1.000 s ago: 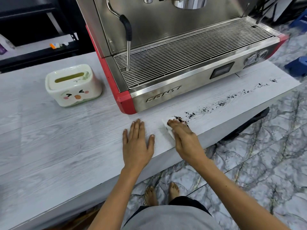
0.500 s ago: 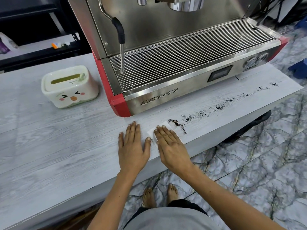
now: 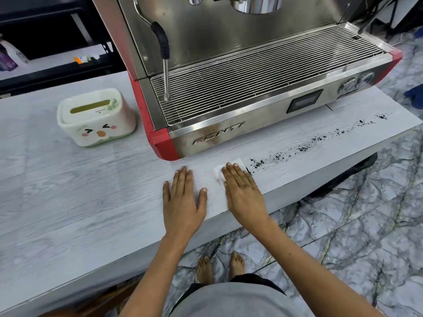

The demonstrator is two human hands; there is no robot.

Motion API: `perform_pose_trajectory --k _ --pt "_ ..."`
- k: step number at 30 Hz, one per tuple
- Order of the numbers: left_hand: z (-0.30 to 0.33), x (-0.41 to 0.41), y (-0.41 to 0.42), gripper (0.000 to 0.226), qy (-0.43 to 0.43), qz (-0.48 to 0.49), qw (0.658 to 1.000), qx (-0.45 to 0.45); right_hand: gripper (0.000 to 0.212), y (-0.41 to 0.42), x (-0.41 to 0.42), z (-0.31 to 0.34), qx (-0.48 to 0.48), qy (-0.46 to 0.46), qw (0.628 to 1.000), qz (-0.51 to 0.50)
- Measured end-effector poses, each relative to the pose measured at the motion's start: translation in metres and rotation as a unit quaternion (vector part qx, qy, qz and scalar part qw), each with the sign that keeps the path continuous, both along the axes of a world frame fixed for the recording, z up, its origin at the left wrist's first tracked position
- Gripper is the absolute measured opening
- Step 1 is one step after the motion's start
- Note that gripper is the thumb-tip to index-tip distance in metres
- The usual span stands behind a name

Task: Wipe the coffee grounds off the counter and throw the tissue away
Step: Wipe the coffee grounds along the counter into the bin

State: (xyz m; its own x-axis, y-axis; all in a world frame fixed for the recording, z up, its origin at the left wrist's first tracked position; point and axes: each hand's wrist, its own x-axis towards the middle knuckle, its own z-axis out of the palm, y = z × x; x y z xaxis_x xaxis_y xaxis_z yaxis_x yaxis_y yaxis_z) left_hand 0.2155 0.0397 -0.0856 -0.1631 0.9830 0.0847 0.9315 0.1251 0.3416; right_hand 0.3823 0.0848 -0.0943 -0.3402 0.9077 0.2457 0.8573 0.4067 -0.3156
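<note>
Your right hand (image 3: 243,193) lies flat, fingers extended, pressing a white folded tissue (image 3: 225,170) onto the pale wood-grain counter (image 3: 68,202). Dark scattered coffee grounds (image 3: 279,156) trail off to its right. Your left hand (image 3: 183,202) rests flat and empty just beside it.

Even, bright light filled the scene; soft glare lay on the counter (image 3: 68,191), and wide-angle distortion bent the edges.

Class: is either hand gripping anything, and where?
Nothing is gripped. The right hand presses flat on the white paper tissue, covering its near part; the left hand lies bare on the counter.
</note>
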Motion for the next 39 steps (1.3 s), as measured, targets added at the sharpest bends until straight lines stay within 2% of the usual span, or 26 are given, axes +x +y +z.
perform_pose_trajectory --k 10,17,20,23,30,39 --pt "0.001 0.013 0.006 0.067 -0.008 -0.021 1.0 -0.004 0.055 0.011 0.025 -0.001 -0.008 0.032 0.999 -0.029" --pt "0.001 0.02 0.008 0.066 -0.007 -0.026 1.0 0.005 0.039 0.008 0.028 0.017 -0.028 0.153 0.988 -0.004" --pt "0.002 0.019 0.008 0.065 -0.009 -0.028 1.0 0.006 0.043 -0.005 0.02 0.018 -0.024 0.125 0.99 0.061" --pt "0.002 0.019 0.007 0.064 -0.008 -0.028 1.0 0.006 0.044 -0.011 0.008 0.011 -0.027 0.076 0.993 0.083" --pt "0.002 0.018 0.009 0.063 -0.011 -0.026 1.0 -0.002 0.052 -0.001 0.004 0.005 -0.016 -0.006 0.998 0.052" --pt "0.001 0.018 0.007 0.063 -0.004 -0.027 1.0 -0.007 0.054 0.021 0.036 0.004 -0.015 -0.005 1.0 0.001"
